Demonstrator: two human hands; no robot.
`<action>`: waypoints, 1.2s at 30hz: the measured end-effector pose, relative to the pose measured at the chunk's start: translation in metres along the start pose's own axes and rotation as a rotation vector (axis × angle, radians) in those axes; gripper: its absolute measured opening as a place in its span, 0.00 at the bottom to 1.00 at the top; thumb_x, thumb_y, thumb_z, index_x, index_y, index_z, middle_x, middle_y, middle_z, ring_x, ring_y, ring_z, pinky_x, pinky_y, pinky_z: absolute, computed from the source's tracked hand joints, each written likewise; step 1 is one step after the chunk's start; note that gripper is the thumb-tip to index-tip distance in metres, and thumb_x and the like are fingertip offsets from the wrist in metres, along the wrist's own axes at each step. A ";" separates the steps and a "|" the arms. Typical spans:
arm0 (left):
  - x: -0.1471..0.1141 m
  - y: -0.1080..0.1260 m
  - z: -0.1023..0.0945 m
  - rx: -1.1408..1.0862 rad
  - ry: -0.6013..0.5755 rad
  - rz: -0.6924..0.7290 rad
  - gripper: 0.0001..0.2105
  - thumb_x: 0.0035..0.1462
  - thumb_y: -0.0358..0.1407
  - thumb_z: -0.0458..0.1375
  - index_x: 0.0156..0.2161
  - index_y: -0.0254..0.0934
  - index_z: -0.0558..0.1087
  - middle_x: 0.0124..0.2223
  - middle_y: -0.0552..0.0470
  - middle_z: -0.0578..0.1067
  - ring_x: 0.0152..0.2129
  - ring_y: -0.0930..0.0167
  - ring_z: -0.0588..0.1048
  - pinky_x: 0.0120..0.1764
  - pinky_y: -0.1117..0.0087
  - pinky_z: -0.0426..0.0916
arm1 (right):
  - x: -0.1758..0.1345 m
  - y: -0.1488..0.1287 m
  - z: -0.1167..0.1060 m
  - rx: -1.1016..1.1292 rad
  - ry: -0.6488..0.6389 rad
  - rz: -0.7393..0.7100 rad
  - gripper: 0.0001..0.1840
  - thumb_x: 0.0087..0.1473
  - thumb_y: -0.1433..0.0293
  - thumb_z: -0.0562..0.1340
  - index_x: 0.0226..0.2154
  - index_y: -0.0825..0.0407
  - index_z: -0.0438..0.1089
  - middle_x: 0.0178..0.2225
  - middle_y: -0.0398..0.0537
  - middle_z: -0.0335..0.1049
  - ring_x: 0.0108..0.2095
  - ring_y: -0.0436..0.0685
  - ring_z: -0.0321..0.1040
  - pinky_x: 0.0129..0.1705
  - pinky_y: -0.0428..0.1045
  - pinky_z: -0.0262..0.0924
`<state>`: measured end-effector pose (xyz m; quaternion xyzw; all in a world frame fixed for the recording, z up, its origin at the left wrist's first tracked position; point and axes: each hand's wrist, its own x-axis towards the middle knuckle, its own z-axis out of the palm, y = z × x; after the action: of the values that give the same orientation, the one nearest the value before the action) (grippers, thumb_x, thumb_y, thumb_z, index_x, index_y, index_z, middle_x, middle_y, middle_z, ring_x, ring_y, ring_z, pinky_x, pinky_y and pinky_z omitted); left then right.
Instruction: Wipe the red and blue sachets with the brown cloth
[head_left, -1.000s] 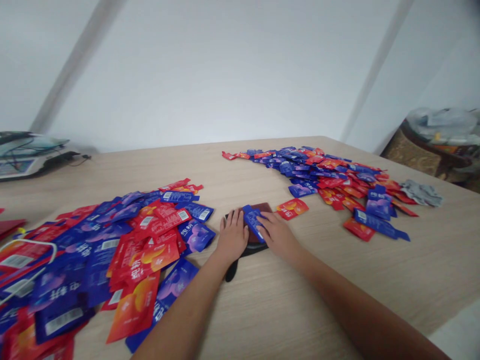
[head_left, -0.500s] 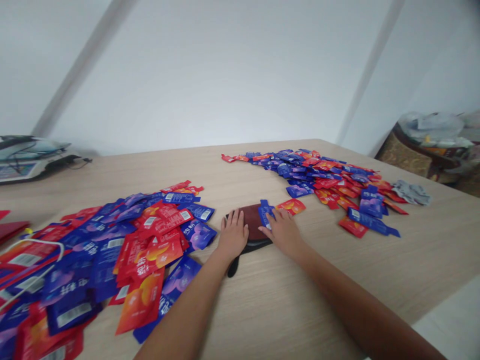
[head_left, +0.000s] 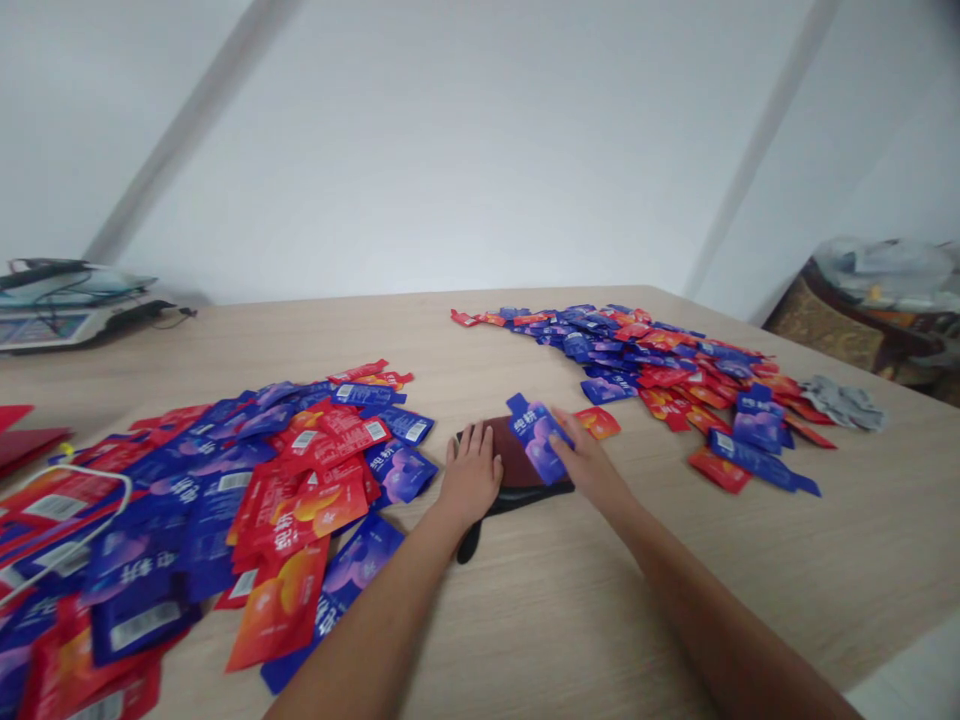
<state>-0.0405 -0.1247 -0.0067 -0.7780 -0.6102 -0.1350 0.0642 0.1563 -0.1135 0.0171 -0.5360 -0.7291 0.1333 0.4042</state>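
Note:
My left hand (head_left: 474,472) lies flat with its fingers stretched out on the left part of a dark brown, flat pad (head_left: 514,458) with black edges. A black strap or tab (head_left: 469,541) sticks out from under that side. Between the thumb and fingers of my right hand (head_left: 586,455) is a blue sachet (head_left: 538,437) with purple round shapes and white characters, tilted over the right part of the pad. Just beyond that hand an orange-red sachet (head_left: 598,422) rests on the table.
A pile of red and blue sachets (head_left: 322,440) spreads over the left of the table, with a white wire handle (head_left: 124,480) at its edge. Another sachet pile (head_left: 637,350) lies back right, beside grey gloves (head_left: 844,402). A scale (head_left: 75,320) stands far left, and a chair (head_left: 825,320) holds bags.
My right hand has lifted the blue sachet from the pad and turned its printed front into view. The left hand stays flat on the pad. The view has shifted slightly.

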 end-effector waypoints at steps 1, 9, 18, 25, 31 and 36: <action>0.000 0.000 0.000 0.002 -0.001 0.001 0.24 0.63 0.39 0.39 0.61 0.31 0.54 0.64 0.44 0.53 0.61 0.62 0.51 0.59 0.54 0.50 | -0.004 -0.001 0.007 -0.016 -0.033 -0.049 0.28 0.58 0.66 0.48 0.60 0.54 0.51 0.56 0.54 0.60 0.55 0.58 0.57 0.55 0.57 0.54; 0.000 0.002 -0.005 0.013 -0.022 -0.001 0.23 0.62 0.37 0.40 0.61 0.32 0.55 0.64 0.43 0.53 0.61 0.62 0.50 0.59 0.54 0.50 | -0.029 -0.028 0.017 -0.428 -0.368 -0.295 0.27 0.61 0.60 0.46 0.57 0.58 0.58 0.59 0.58 0.56 0.59 0.60 0.51 0.59 0.58 0.44; 0.000 0.000 -0.001 -0.021 -0.010 -0.002 0.24 0.63 0.38 0.39 0.61 0.31 0.55 0.64 0.42 0.55 0.61 0.61 0.51 0.59 0.52 0.49 | -0.005 -0.017 0.011 -0.634 -0.361 -0.234 0.26 0.60 0.58 0.49 0.55 0.55 0.61 0.59 0.56 0.55 0.57 0.62 0.53 0.56 0.59 0.45; -0.001 -0.001 0.001 -0.039 0.000 -0.009 0.24 0.63 0.39 0.39 0.61 0.31 0.55 0.64 0.42 0.54 0.61 0.61 0.51 0.58 0.53 0.49 | 0.030 -0.014 -0.001 -0.712 -0.470 -0.058 0.16 0.58 0.69 0.52 0.43 0.59 0.70 0.43 0.64 0.71 0.46 0.62 0.66 0.48 0.54 0.56; -0.001 -0.001 0.001 -0.047 0.007 -0.017 0.24 0.62 0.39 0.39 0.61 0.31 0.55 0.64 0.42 0.54 0.61 0.60 0.51 0.58 0.52 0.49 | 0.056 -0.020 -0.003 -0.442 -0.255 0.114 0.22 0.56 0.77 0.47 0.52 0.59 0.62 0.44 0.63 0.71 0.46 0.62 0.68 0.47 0.55 0.59; -0.002 -0.001 0.002 -0.047 0.021 -0.012 0.24 0.62 0.39 0.40 0.61 0.32 0.55 0.64 0.42 0.55 0.60 0.60 0.52 0.58 0.52 0.49 | 0.084 -0.044 0.021 0.054 -0.203 0.125 0.27 0.59 0.70 0.46 0.61 0.53 0.49 0.53 0.53 0.65 0.51 0.53 0.64 0.52 0.51 0.57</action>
<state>-0.0419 -0.1252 -0.0094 -0.7743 -0.6107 -0.1577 0.0515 0.1028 -0.0507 0.0693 -0.5529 -0.7276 0.2313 0.3337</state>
